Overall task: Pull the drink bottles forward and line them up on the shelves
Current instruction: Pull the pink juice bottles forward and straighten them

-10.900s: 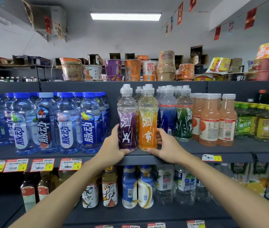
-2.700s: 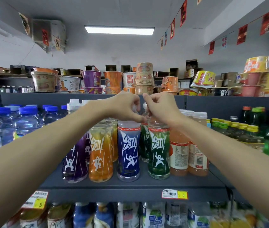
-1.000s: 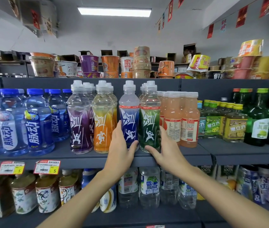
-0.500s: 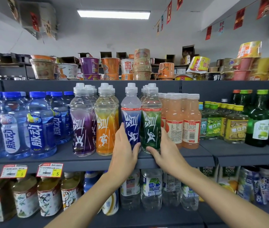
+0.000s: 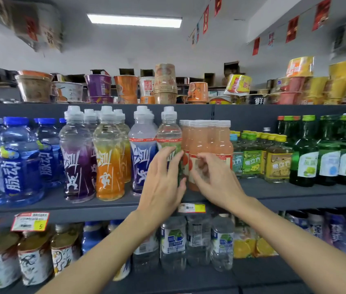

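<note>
Hovering empty and loose-fingered, your left hand (image 5: 163,185) at the green bottle (image 5: 169,134) near the shelf edge (image 5: 104,211) and right hand (image 5: 212,181) by the peach bottles (image 5: 208,141) could topple tightly packed neighbours.

"What stands along the top shelf (image 5: 242,106)?"

"Paper instant-noodle tubs: a purple tub (image 5: 98,88) left of centre, an orange tub (image 5: 125,88) just beside it, a tall brown stack of tubs (image 5: 165,83) in the middle, and a yellow tub (image 5: 239,83) tilted further right. Open brown cardboard boxes (image 5: 231,68) stand behind them."

"And overhead?"

"A long white ceiling light (image 5: 134,20), with red paper pennants (image 5: 293,28) strung to the right."

"Any labels?"

"A red-bordered price tag (image 5: 30,221) on the middle shelf (image 5: 83,213), on its front edge, near the left end."
</note>
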`<state>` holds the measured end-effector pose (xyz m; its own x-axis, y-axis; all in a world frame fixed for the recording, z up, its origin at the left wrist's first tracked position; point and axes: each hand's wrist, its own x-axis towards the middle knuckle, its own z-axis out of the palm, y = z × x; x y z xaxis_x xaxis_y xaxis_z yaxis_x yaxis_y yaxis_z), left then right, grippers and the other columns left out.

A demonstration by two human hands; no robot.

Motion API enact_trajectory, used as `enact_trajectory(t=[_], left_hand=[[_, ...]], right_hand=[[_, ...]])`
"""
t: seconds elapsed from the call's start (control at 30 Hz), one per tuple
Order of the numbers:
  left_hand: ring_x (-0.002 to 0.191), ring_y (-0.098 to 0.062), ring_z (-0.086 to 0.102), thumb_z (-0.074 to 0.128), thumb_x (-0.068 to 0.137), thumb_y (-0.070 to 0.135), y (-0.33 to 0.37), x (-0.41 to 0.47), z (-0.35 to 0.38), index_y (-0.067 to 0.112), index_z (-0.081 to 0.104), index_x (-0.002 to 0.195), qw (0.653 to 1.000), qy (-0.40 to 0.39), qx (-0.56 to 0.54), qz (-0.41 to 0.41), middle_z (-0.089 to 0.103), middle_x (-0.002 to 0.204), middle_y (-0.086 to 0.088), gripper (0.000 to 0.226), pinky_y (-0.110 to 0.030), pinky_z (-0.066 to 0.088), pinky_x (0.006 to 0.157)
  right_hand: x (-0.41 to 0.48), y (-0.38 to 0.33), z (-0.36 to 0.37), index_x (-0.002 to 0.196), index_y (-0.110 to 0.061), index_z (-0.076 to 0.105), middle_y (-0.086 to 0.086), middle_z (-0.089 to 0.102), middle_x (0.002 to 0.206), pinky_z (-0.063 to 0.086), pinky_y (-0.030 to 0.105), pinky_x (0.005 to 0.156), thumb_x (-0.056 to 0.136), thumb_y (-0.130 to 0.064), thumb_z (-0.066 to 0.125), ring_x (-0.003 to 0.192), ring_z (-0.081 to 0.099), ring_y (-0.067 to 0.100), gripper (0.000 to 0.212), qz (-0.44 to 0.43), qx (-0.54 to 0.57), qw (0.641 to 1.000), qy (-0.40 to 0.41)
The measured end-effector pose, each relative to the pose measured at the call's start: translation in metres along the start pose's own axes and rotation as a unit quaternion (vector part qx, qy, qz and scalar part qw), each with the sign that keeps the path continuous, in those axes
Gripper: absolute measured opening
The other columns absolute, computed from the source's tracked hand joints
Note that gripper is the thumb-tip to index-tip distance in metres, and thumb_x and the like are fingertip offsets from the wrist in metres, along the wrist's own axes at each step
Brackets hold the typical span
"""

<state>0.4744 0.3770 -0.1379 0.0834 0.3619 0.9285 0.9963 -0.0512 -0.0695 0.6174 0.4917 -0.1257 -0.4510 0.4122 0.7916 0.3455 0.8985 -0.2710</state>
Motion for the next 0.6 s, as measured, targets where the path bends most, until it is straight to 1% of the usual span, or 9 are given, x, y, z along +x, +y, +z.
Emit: enact_trajectory(t=[0.07,0.13,0.23,0.3,0.4,0.5,0.57,0.6], left_hand=[[0.135,-0.037,0.039,0.067,0.085,0.012,0.014,0.016,0.011,-0.003,0.048,0.138,1.000,-0.004,0.005,0.012,0.040,0.142,-0.021,0.057,-0.043,0.029,0.118],[0.135,-0.039,0.039,0.067,0.083,0.007,0.028,0.031,0.021,-0.004,0.048,0.137,1.000,-0.014,0.015,0.023,0.042,0.140,-0.023,0.059,-0.045,0.030,0.117],[0.136,-0.039,0.037,0.067,0.080,0.008,0.044,0.052,0.034,-0.003,0.045,0.140,0.998,-0.041,0.039,0.028,0.039,0.143,-0.022,0.065,-0.042,0.026,0.120],[0.139,-0.037,0.033,0.069,0.079,0.011,0.051,0.069,0.039,-0.001,0.041,0.142,0.997,-0.059,0.054,0.010,0.035,0.146,-0.021,0.070,-0.043,0.026,0.120],[0.144,-0.036,0.025,0.076,0.077,0.018,0.055,0.096,0.043,0.004,0.033,0.148,0.991,-0.092,0.088,-0.038,0.026,0.153,-0.019,0.084,-0.046,0.027,0.120],[0.144,-0.037,0.022,0.073,0.082,0.025,0.057,0.122,0.043,0.006,0.027,0.150,0.983,-0.127,0.102,-0.090,0.022,0.155,-0.019,0.084,-0.045,0.027,0.118],[0.137,-0.038,0.032,0.070,0.085,0.027,0.057,0.135,0.042,0.009,0.031,0.146,0.971,-0.172,0.085,-0.141,0.028,0.148,-0.017,0.075,-0.043,0.035,0.110],[0.130,-0.038,0.041,0.071,0.085,0.027,0.057,0.139,0.041,0.011,0.034,0.142,0.966,-0.191,0.073,-0.160,0.032,0.143,-0.016,0.069,-0.041,0.040,0.102]], right_hand=[[0.008,0.017,-0.016,0.122,-0.022,0.056,-0.007,0.057,0.107,0.052,0.043,0.082,0.093,-0.032,0.062,0.094,0.056,0.013,0.032,-0.003,0.001,1.000,0.026],[0.016,0.035,-0.030,0.120,-0.019,0.058,-0.004,0.055,0.110,0.051,0.042,0.083,0.090,-0.027,0.064,0.099,0.056,0.016,0.032,-0.023,-0.011,0.999,0.045],[0.029,0.060,-0.049,0.122,-0.019,0.056,0.001,0.047,0.117,0.050,0.037,0.077,0.085,-0.032,0.067,0.105,0.052,0.020,0.041,-0.035,-0.063,0.994,0.084],[0.040,0.072,-0.059,0.129,-0.021,0.051,0.002,0.041,0.121,0.050,0.034,0.077,0.084,-0.039,0.068,0.107,0.050,0.021,0.052,-0.034,-0.080,0.991,0.100],[0.061,0.083,-0.068,0.145,-0.028,0.037,0.005,0.041,0.130,0.053,0.040,0.083,0.086,-0.047,0.062,0.113,0.051,0.024,0.066,-0.033,-0.064,0.996,0.060],[0.082,0.082,-0.072,0.152,-0.036,0.026,0.004,0.049,0.134,0.052,0.040,0.078,0.090,-0.053,0.055,0.109,0.060,0.027,0.070,-0.020,-0.044,0.999,-0.008],[0.092,0.079,-0.071,0.150,-0.038,0.025,0.005,0.058,0.131,0.052,0.041,0.081,0.090,-0.056,0.056,0.110,0.062,0.029,0.071,-0.010,-0.045,0.997,-0.054],[0.094,0.077,-0.071,0.149,-0.037,0.025,0.005,0.061,0.128,0.054,0.042,0.083,0.089,-0.057,0.059,0.109,0.063,0.031,0.072,-0.008,-0.046,0.996,-0.073]])
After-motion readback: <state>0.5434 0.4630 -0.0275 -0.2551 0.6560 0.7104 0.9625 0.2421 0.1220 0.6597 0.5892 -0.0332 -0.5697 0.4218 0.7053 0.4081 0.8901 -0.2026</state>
